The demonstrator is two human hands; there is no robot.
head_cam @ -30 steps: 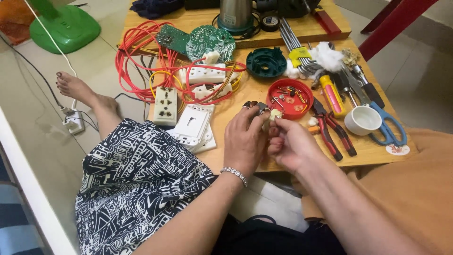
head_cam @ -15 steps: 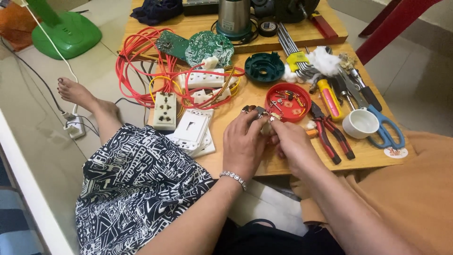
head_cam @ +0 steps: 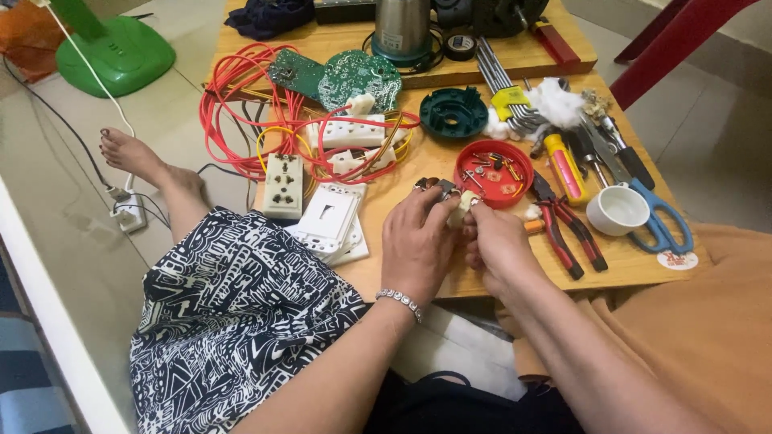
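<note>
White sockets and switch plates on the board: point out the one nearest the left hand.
The flat white switch plate, just beside the left hand; the others lie farther up among red wires.

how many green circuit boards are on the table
2, side by side at the table's far left: a rectangular circuit board among the red wires, and a round circuit board to its right. Others may be hidden.

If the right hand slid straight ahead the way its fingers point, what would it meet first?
Probably the red dish of small screws, just beyond the right hand and the small pale part it grips; depth is hard to judge.
</note>
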